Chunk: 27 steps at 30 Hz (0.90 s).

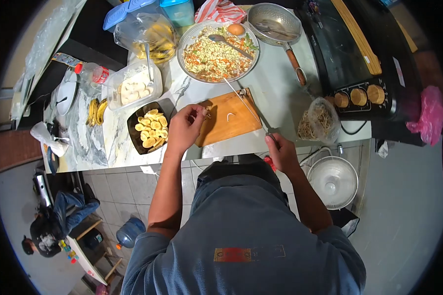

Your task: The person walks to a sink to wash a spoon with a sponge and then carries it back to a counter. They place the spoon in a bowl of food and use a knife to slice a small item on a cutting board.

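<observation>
My right hand (pixel 280 151) is closed around the handle of a knife (pixel 248 102). Its long blade slants up and left over the wooden cutting board (pixel 221 132), the tip reaching toward the large round tray. At the board's left side, my left hand (pixel 185 129) has its fingers pinched together. Small thin brownish bits show at the fingertips, too small to name. A pale curved sliver (pixel 230 117) lies on the board. Just left of that hand stands a dark square bowl (pixel 131 129) of sliced bananas (pixel 152 127).
Behind the board is a tray (pixel 181 61) of chopped vegetables with a spoon and an egg (pixel 236 29). A pan (pixel 273 25), a bag of thin brownish strands (pixel 317 120) and an oven (pixel 364 98) stand right. A white-filled container (pixel 110 93) stands left. A person (pixel 49 233) sits lower left.
</observation>
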### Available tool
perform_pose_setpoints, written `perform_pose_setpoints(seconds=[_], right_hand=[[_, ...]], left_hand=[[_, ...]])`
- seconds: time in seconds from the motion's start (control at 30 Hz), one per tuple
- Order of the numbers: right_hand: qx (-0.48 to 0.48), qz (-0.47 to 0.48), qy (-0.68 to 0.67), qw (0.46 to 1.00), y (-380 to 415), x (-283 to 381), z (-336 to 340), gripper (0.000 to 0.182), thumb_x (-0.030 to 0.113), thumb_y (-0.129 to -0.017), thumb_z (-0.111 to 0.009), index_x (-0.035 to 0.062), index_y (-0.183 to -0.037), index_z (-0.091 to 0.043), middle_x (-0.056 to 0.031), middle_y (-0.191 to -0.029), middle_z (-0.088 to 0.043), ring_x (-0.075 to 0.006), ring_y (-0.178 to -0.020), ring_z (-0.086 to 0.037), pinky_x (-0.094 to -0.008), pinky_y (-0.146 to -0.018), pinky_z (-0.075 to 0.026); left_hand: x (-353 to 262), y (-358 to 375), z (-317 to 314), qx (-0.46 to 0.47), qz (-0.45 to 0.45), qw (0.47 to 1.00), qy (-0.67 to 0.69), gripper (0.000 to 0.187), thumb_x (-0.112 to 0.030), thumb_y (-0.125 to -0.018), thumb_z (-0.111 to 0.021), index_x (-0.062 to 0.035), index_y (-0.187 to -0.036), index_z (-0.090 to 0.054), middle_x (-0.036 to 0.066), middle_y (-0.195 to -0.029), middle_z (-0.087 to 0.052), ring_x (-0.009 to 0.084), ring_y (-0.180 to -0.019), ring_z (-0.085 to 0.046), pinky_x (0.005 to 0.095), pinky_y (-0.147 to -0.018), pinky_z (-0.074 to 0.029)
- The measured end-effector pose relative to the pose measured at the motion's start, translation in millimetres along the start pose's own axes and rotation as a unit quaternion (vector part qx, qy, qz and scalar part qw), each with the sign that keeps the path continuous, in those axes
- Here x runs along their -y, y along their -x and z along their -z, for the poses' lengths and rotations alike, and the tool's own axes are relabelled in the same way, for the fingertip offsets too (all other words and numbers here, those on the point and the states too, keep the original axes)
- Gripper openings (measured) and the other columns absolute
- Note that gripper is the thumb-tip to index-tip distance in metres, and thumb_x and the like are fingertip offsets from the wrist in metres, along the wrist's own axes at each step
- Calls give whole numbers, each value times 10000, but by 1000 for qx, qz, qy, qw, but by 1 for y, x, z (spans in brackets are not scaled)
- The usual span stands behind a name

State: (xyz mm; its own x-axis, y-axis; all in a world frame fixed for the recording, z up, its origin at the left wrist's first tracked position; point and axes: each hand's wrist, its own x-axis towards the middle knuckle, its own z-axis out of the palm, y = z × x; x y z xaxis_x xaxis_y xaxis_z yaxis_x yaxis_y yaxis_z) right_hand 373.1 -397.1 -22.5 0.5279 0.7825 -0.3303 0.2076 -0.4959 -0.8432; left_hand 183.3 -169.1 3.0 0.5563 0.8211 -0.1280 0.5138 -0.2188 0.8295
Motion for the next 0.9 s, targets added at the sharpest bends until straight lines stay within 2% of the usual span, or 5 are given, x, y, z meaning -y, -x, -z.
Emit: perform_pose_setpoints(seconds=[0.1,0.37,0.6,0.7,0.9], right_hand=[[-20,-44,-61,997,16,8,-16,373,331,-948,-537,-5,-787,-558,-45,-595,-545,-109,-553,-500,-290,-543,-410],[-61,-109,-57,990,44,-4,-27,380,348,-941,-553,-13,-829,-593,-57,-619,-578,-108,-568,-531,-274,-564,-428],[-45,-78,-28,996,34,-5,-4,373,346,-936,-564,-9,-826,-594,-50,-594,-568,-98,-545,-519,-278,-536,-417],[-42,-20,-40,998,24,-18,4,366,342,-934,-564,3,-799,-584,-42,-583,-555,-96,-522,-499,-284,-518,-403],[-1,-22,-28,999,12,-19,16,355,326,-929,-567,9,-770,-581,-48,-577,-549,-121,-522,-499,-298,-520,-401]], left_hand=[[9,4,-5,32,-24,999,2,198,-190,-840,-671,-11,-925,-660,105,-735,-641,185,-566,-574,298,-557,-459],[5,9,-14,87,-12,994,-73,231,-256,-852,-641,-40,-932,-637,134,-801,-675,301,-718,-655,371,-639,-499],[0,5,-46,54,-33,987,-145,221,-250,-841,-667,-52,-940,-666,116,-810,-689,238,-697,-665,336,-648,-508],[1,-1,-59,26,-53,987,-146,211,-251,-833,-635,-75,-944,-664,114,-827,-686,296,-769,-659,403,-689,-508],[-6,1,-76,-30,11,975,-220,260,-297,-810,-646,-59,-910,-679,119,-816,-692,303,-763,-661,404,-692,-516]])
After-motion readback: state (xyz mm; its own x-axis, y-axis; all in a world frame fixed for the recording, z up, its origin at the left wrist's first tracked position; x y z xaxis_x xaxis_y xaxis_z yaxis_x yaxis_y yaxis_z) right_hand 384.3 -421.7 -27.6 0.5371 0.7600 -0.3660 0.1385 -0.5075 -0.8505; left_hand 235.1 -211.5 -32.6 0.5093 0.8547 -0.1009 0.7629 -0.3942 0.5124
